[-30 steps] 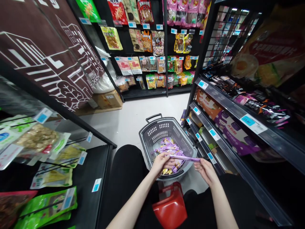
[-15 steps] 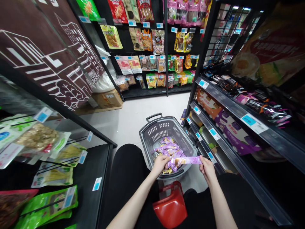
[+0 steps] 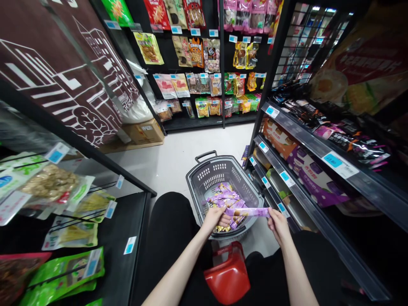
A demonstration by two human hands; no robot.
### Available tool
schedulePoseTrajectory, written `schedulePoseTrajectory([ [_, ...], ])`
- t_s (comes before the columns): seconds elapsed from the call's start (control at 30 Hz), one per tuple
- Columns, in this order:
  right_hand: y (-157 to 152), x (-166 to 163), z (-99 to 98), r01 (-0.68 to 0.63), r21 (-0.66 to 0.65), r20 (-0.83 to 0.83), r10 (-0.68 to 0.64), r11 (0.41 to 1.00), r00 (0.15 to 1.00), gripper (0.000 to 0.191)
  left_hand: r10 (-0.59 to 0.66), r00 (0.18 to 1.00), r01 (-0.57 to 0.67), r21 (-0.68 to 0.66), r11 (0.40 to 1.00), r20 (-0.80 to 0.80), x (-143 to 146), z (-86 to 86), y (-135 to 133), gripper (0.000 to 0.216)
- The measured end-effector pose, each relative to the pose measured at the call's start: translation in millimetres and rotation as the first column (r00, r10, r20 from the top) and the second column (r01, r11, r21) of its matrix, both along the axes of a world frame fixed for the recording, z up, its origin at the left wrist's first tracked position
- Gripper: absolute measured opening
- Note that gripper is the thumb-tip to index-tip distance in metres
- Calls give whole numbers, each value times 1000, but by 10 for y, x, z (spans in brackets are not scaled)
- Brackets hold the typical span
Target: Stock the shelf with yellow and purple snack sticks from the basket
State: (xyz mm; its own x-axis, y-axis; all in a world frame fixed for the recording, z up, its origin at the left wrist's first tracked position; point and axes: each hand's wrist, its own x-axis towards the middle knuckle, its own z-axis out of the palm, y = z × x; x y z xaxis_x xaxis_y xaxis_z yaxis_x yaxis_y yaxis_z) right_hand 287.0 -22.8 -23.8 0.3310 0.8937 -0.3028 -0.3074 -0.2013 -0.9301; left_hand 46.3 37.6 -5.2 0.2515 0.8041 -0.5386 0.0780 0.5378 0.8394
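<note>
A long purple snack packet [image 3: 247, 212] is stretched level between my two hands, over the near part of a grey shopping basket [image 3: 196, 191]. My left hand [image 3: 216, 219] pinches its left end, fingers curled. At the other end, the thumb and fingers of my right hand [image 3: 278, 223] are closed on the wrapper. Several more purple packets [image 3: 225, 195] lie heaped in the basket below, partly covered by my left hand and the held packet. Whether the wrapper is torn anywhere, I cannot tell.
Between my knees is a red plastic object [image 3: 228, 276], close to the basket. Shelving with price tags [image 3: 339, 163] runs along my right, and a dark shelf [image 3: 117, 229] with hanging snack bags is at my left. A cardboard box [image 3: 145, 131] stands on the floor ahead.
The held packet has tilted slightly, so its printed face looks narrower. My left fingers have shifted a little; both hands keep their hold.
</note>
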Motion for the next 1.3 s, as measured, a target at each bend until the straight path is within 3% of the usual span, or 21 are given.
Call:
schedulePoseTrajectory([
  [0.17, -16, -7, 112, -36, 27, -174, 40, 999, 984, 33, 88, 990, -83, -49, 995, 112, -11, 24, 14, 25],
  [0.23, -19, -18, 135, -38, 30, -167, 43, 999, 985, 32, 105, 987, -102, -29, 994, 122, -22, 33, 19, 23],
  [0.37, -16, -31, 115, 15, 61, -157, -5, 998, 988, 40, 143, 978, -147, 17, 989, 149, -40, 26, 27, 46],
  [0.6, 8, -3, 46, 28, 34, -92, -25, 999, 995, 30, 129, 982, -139, 72, 988, 136, -57, -50, 43, 34],
  [0.73, 7, 4, 37, 23, 129, -90, -11, 991, 996, 24, 79, 990, -91, 96, 991, 118, -59, -67, 49, 36],
  [0.9, 16, 4, -28, 7, 149, 172, -33, 989, 985, 23, 24, 999, -17, 194, 981, -33, -73, -45, 53, 32],
  [1.03, 199, 3, -52, -16, 140, 353, -35, 990, 935, 28, -66, 971, 121, 238, 964, -228, -64, -52, 41, 34],
  [1.2, 591, 95, -65, -99, 21, 546, 72, 995, 835, 25, -139, 844, 305, 252, 919, -517, -94, -111, -3, 47],
  [1.3, 685, 231, 127, -95, -5, 615, 78, 995, 784, 23, -148, 754, 377, 236, 896, -640, -136, -133, 4, 56],
])
